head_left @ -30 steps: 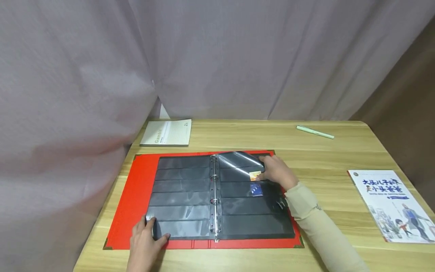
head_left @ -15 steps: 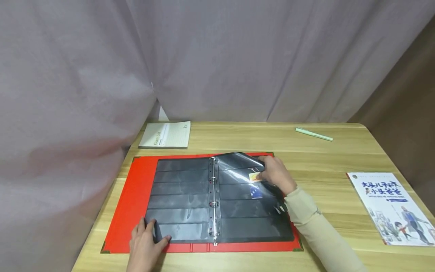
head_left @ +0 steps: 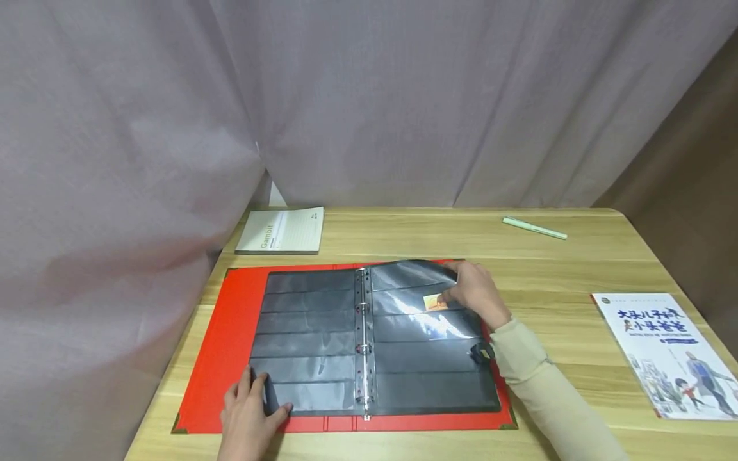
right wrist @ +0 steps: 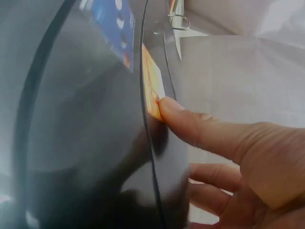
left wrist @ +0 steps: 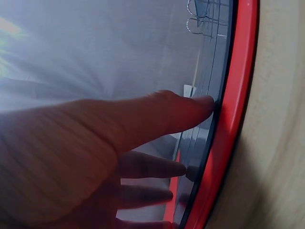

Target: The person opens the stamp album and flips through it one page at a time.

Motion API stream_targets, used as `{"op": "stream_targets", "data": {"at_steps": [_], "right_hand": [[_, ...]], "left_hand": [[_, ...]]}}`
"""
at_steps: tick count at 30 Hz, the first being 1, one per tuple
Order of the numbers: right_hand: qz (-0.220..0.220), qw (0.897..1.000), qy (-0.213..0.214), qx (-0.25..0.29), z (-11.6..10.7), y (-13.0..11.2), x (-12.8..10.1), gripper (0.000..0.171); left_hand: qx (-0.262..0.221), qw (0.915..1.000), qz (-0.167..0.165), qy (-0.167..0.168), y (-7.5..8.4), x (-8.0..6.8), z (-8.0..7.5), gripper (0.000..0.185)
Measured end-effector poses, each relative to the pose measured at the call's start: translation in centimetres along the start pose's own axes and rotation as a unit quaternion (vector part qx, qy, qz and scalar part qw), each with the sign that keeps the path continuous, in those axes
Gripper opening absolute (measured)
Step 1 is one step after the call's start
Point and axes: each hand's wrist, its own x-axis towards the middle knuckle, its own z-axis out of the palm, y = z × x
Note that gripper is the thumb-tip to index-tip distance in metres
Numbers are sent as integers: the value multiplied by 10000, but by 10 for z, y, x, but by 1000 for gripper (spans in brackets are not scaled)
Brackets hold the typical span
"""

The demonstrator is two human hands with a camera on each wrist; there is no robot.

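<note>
Sheet (head_left: 423,301) flatter vs 1 s ago. I see R hand (head_left: 475,291) pinching orange card (head_left: 434,302) at pocket; L hand (head_left: 248,413) fingers straight, pinning album (head_left: 219,346) near worktop (head_left: 576,269) front-left corner.

Counted around the one red binder (head_left: 219,346) lying open on the one wooden table (head_left: 576,269): two hands, the left hand (head_left: 248,416) at the binder's near left corner and the right hand (head_left: 475,291) on its right-hand page. Two small cards show in that page's sleeves, one orange card (head_left: 432,302) and one blue card (right wrist: 112,24). Beyond the binder's far left corner lies one notebook (head_left: 282,229). To the binder's right lie one green pen (head_left: 534,227) and one illustrated book (head_left: 663,352). One grey curtain (head_left: 369,96) hangs behind.
</note>
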Motion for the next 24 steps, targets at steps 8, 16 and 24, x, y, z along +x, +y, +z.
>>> {"op": "stream_targets", "data": {"at_steps": [8, 16, 24], "right_hand": [[-518, 9955, -256, 746, -11, 5, -2, 80], [-1181, 9870, -550, 937, -19, 11, -12, 88], [-1370, 9805, -605, 1272, -25, 18, -27, 101]], "left_hand": [[-132, 9998, -128, 38, 2, -1, 1, 79], [-204, 9998, 0, 70, -1, -2, -1, 79], [-234, 9996, 116, 90, -1, -4, -1, 78]]}}
